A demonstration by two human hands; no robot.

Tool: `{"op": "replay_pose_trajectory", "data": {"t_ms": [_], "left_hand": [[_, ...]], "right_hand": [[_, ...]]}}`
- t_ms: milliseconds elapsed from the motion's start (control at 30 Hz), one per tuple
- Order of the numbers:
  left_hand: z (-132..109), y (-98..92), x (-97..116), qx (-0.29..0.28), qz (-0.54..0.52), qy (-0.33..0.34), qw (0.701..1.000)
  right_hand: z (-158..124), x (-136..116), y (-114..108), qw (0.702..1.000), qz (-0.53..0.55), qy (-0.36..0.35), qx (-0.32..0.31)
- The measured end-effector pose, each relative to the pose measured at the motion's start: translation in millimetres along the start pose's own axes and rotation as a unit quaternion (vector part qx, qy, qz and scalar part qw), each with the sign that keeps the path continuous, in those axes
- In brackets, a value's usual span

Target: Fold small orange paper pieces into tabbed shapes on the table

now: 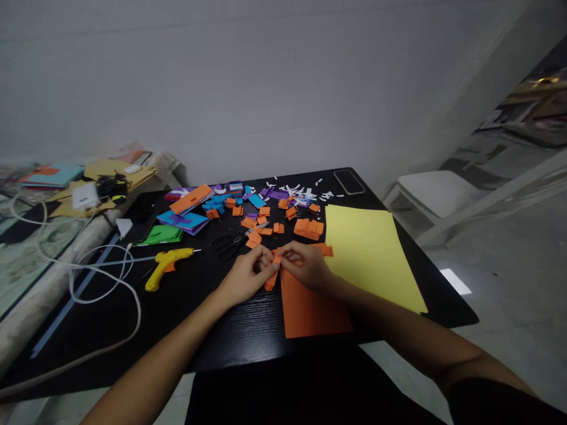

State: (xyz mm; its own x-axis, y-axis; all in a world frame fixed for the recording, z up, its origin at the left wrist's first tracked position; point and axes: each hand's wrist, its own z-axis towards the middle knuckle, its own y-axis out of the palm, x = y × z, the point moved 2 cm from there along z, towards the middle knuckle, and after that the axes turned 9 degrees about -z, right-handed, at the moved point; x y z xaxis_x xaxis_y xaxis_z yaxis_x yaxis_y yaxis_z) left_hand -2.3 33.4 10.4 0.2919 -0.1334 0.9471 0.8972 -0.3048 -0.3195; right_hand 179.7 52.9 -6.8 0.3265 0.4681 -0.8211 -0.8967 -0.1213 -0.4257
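One small orange paper strip (277, 260) is pinched by both hands (248, 276), seemingly for control, beside the rectangular orange paper sheet (312, 310).

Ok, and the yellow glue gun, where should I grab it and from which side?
Probably by the handle, coming from your near side. The yellow glue gun appears to lie on its side, its handle slanting toward you and its metal nozzle pointing right, away from that grip. Your left hand is closer, but it's at the orange paper piece.
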Motion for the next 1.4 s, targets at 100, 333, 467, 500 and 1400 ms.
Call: {"op": "replay_pose_trajectory", "data": {"t_ms": [100,333,467,500,1400], "left_hand": [[0.2,-0.1,-0.6,0.004,0.002,-0.001,1.0],[1.4,0.0,-2.2,0.011,0.002,0.0,1.0],[0.6,0.1,0.3,0.008,-0.002,0.005,1.0],[0.3,0.1,1.4,0.005,-0.002,0.006,1.0],[-3.2,-8.6,11.3,-0.004,0.087,0.144,0.986]], "right_hand": [[-0.4,2.8,0.7,1.0,-0.001,0.009,0.02],[-0.2,2.8,0.9,0.999,0.022,0.032,0.01],[-1.0,1.5,1.3,0.999,0.036,0.04,-0.002],[-1.4,1.9,1.6,0.998,0.041,0.042,-0.005],[1.9,10.9,4.9,0.971,0.195,0.133,-0.041]]}}
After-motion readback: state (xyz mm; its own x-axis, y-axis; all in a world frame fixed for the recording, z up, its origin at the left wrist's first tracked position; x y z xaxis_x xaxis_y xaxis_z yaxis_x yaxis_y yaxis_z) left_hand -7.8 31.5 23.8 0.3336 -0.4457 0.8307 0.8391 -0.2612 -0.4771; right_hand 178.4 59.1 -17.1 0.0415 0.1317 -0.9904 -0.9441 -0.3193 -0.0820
